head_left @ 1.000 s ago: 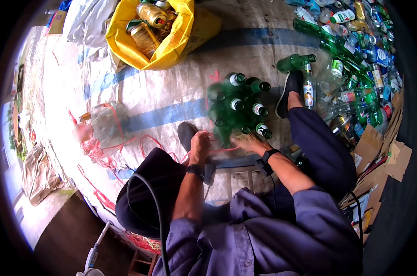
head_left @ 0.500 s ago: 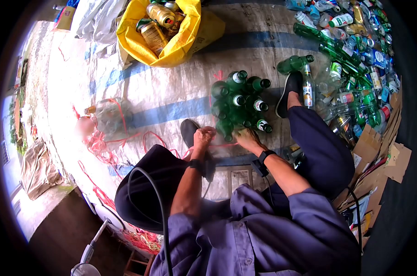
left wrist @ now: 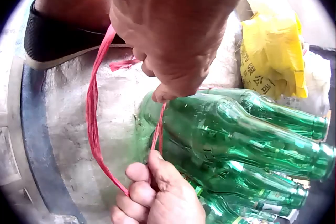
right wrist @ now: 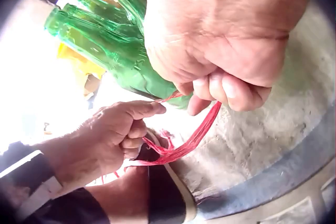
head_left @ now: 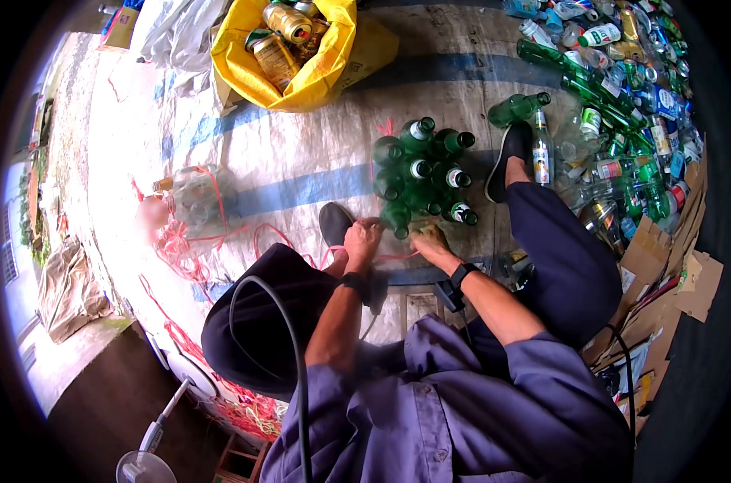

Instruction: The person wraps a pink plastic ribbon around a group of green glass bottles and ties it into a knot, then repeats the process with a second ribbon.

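Note:
A tight cluster of upright green glass bottles (head_left: 420, 175) stands in front of the person. At its near side, the left hand (head_left: 364, 240) and the right hand (head_left: 431, 245) face each other a short way apart. Pink plastic twine (left wrist: 93, 113) runs in a loose loop from one hand to the other. In the left wrist view, the right hand (left wrist: 163, 195) pinches the twine between thumb and curled fingers, and a short strand rises from it to the left fingertips. The left hand (right wrist: 113, 134) also grips the twine in the right wrist view, close beside a bottle's base.
A yellow bag (head_left: 289, 80) of cans stands at the far left. Another bundle of clear bottles (head_left: 200, 201) lies left, near tangled pink twine (head_left: 180, 249). Loose bottles and cans (head_left: 615, 105) pile up at right, with flattened cardboard (head_left: 655, 258) below. A shoe (head_left: 510, 161) flanks the cluster.
Both hands stay at the near side of the bottles, still holding the twine. The left hand has shifted slightly right, nearer the right hand. The head view has turned a little.

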Available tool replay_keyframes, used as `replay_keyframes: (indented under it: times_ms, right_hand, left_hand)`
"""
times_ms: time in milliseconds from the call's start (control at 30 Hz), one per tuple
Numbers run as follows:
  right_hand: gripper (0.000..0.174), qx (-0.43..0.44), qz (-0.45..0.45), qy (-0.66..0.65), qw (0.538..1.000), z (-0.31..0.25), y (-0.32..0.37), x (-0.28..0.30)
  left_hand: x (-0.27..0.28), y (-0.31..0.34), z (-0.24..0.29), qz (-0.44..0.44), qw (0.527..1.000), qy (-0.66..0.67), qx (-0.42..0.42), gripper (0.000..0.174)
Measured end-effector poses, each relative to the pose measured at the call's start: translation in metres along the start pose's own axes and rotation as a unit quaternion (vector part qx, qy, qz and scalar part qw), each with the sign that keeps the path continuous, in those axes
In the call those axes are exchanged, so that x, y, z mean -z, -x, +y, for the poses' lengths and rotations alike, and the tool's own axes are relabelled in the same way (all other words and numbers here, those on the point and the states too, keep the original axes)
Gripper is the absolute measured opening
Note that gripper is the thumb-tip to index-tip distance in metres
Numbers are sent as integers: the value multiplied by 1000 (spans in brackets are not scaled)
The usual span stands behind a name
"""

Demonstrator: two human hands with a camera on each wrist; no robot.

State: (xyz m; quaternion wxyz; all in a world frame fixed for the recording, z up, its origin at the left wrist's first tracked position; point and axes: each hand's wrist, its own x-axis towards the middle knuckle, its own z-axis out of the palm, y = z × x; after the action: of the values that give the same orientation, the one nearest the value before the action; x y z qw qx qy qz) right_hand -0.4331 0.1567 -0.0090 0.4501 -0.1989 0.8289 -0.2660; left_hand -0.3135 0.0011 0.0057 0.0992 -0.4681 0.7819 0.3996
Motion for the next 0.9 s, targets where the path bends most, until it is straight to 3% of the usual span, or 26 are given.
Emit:
replay_keyframes:
  times_ms: [67, 100, 167, 200, 267, 433, 533, 600, 733, 800, 900]
  right_hand:
    - [32, -78, -100, -180, 975, -40, 29, 23]
    - [32, -78, -101, -180, 975, -38, 29, 16]
    - [29, -213, -162, -355, 896, -28, 27, -3]
    - [29, -215, -162, -356, 895, -28, 29, -7]
    - [26, -245, -198, -440, 841, -30, 30, -14]
    - [27, -288, -221, -466, 807, -27, 22, -32]
    - [26, -286, -228, -464, 807, -34, 23, -35]
    - [26, -283, -238, -459, 808, -35, 24, -40]
    - [26, -287, -241, -486, 789, -31, 21, -52]
    - [26, -291, -250, -487, 785, -29, 18, -59]
    - [24, -283, -241, -544, 752, -27, 16, -70]
  left_hand:
    - [2, 1, 2, -10, 1000, -3, 18, 29]
    - [3, 1, 5, -20, 999, -6, 37, 29]
    - [6, 7, 14, 20, 1000, -6, 22, 28]
    - [7, 9, 17, 61, 998, -6, 5, 28]
    - [-9, -4, -5, 43, 998, -48, -7, 26]
    - [-1, 0, 1, 36, 995, -82, -38, 26]
    - [16, 8, 30, 10, 999, -38, 24, 26]
    - [18, 12, 37, 50, 997, 2, 51, 27]
    - [-4, -7, -2, -17, 998, 30, 54, 18]
    - [-11, -11, -19, -14, 991, -83, -104, 11]
    - [-15, -18, -24, -96, 973, -172, -119, 20]
